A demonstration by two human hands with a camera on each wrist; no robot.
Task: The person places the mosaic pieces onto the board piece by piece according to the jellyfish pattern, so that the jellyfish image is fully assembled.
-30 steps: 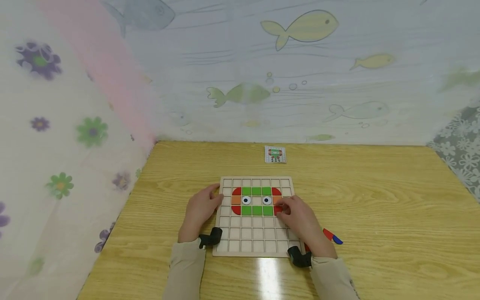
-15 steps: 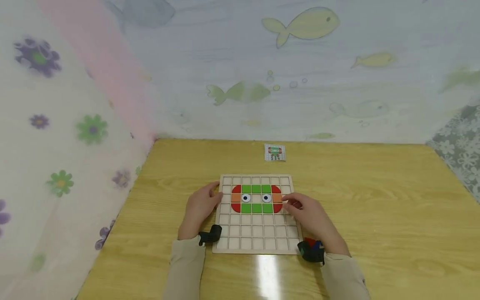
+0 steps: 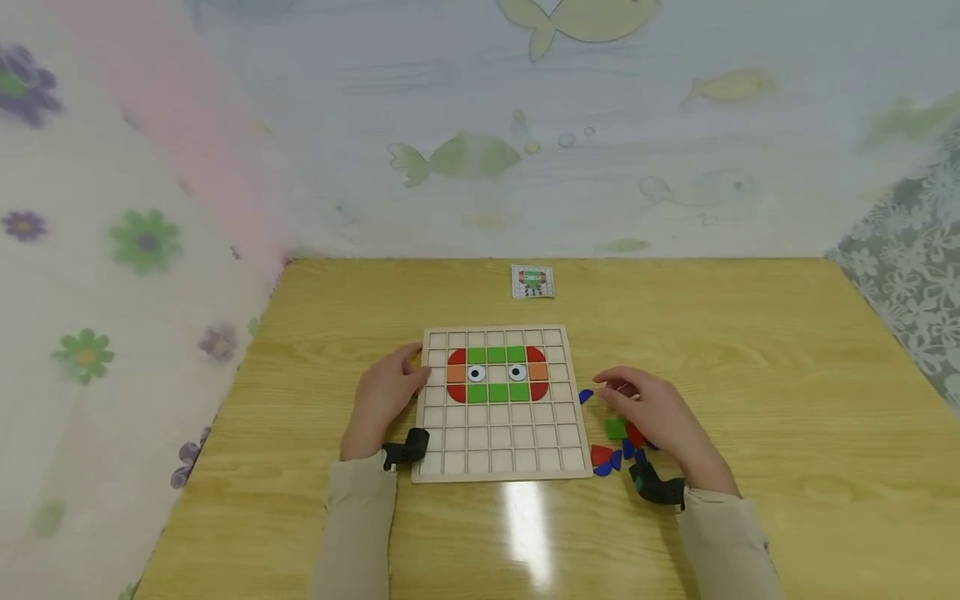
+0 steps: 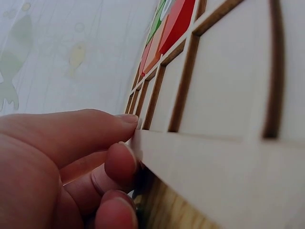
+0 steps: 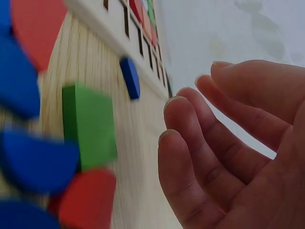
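Note:
A wooden grid board (image 3: 501, 437) lies flat on the table. Red, orange and green pieces and two round eye pieces (image 3: 476, 373) fill cells in its upper half. My left hand (image 3: 386, 396) holds the board's left edge, and in the left wrist view the fingertips (image 4: 125, 160) meet the rim. To the right of the board, my right hand (image 3: 660, 408) hovers with loosely bent, bare fingers. Near it lie a green square (image 3: 616, 428), a red piece (image 3: 602, 455) and several blue pieces (image 3: 586, 397). The right wrist view shows the green square (image 5: 95, 126) beside the hand.
A small printed card (image 3: 532, 282) with a figure on a grid lies behind the board. The wooden table (image 3: 750, 350) meets a fish-patterned wall (image 3: 480, 208) at the back and a flowered one (image 3: 90, 292) on the left.
My right hand has left the orange and red pieces at the board's right side and moved right, uncovering the loose pieces. The left hand stays at the edge. The head view has tilted down slightly.

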